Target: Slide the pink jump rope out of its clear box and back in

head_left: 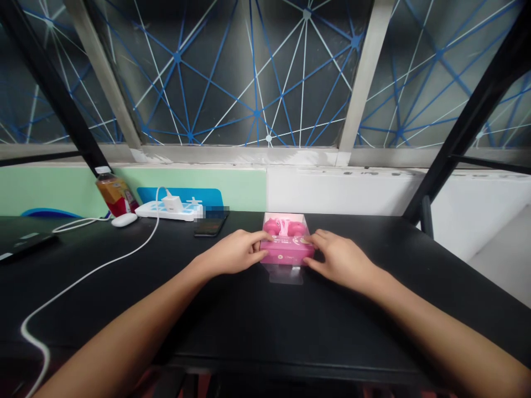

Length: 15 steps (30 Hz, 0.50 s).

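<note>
A small pink box [286,255] rests on the black table in front of me, with white print on its front part. Behind that print, two rounded pink pieces [272,227] with a paler pink cord between them show inside it. A clear plastic flap [286,275] sticks out at the near edge. My left hand [240,251] grips the left side, thumb low at the front corner and fingers along the top edge. On the opposite side my right hand [338,257] holds the box the same way. Its underside is hidden.
Behind my left hand lies a dark phone [211,223]. Further left are a white power strip [188,211] with a charger [172,203], a white mouse [124,220] and a drink bottle [115,192]. A white cable [99,267] crosses the table's left side.
</note>
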Tool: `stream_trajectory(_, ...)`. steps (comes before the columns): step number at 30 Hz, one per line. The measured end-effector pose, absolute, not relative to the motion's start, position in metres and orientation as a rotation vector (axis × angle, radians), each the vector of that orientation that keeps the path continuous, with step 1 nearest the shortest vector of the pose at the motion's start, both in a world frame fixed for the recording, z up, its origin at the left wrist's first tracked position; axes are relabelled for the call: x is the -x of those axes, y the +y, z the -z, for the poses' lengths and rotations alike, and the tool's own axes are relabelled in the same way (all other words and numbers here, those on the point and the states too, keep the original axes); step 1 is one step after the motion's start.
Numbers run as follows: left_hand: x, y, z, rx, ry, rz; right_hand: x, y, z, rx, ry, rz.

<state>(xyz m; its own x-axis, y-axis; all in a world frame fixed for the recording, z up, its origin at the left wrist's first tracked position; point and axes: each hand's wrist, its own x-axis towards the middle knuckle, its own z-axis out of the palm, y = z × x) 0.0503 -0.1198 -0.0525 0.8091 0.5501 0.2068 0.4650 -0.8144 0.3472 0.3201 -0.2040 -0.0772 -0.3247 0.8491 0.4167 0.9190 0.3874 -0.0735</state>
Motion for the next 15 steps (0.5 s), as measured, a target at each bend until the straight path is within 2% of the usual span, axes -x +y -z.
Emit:
stream_trajectory(8, -0.052, -0.121, 0.053, -2.706, 0.787, -0.433, -0.308, -0.211, 0.076, 1.243, -2.441, 0.354)
stream_trajectory(15, -0.055, -0.121, 0.053, -2.698, 0.803, -0.441, -0.306, -0.217, 0.079, 1.250, -2.445, 0.334)
